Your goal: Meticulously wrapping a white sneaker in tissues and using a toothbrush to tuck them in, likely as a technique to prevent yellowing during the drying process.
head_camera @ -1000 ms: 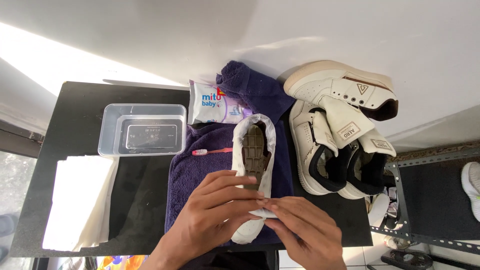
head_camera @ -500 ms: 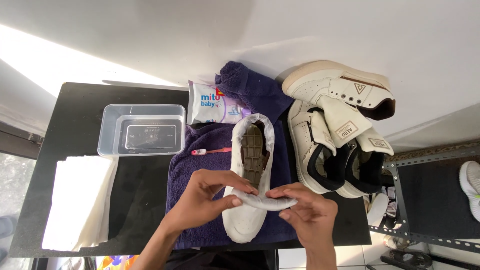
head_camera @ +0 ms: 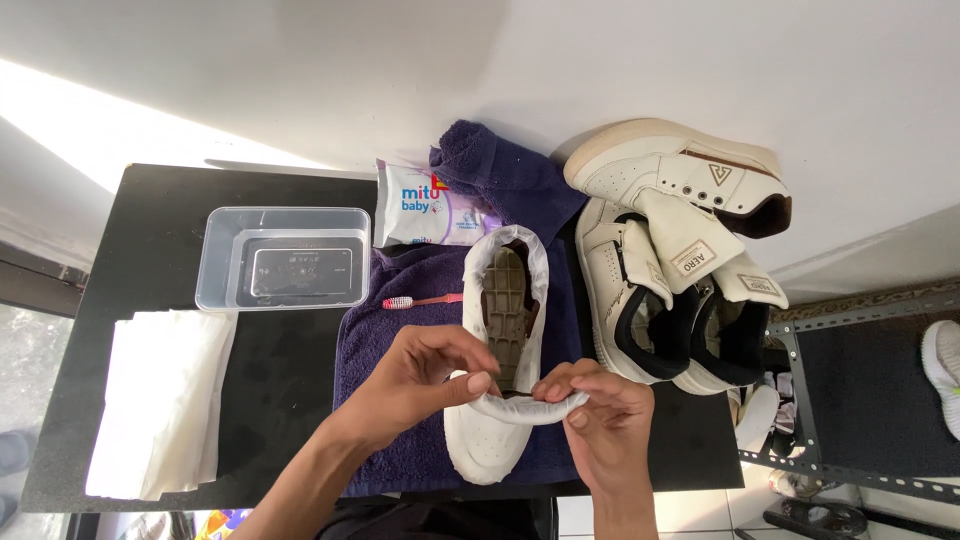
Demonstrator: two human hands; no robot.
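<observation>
Black table [head_camera: 280, 400] under a white wall, purple towel [head_camera: 390, 340] spread at centre. White shoe [head_camera: 500, 330] lies sole-up on it. Left hand [head_camera: 425, 385] & right hand [head_camera: 605, 420] both pinch a white wipe [head_camera: 525, 407] across the shoe. Vs half a sec ago, the strip sags into a curve & hands sit closer: judged wrapping/tucking underway. Toothbrush [head_camera: 420, 301] at 10 o'clock of the shoe, other sneakers [head_camera: 670, 290] at 3.

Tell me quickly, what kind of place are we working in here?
Probably a home shoe-cleaning spot: a small black table against a white wall, with a purple towel under a white shoe, a toothbrush, and more shoes alongside.
</observation>
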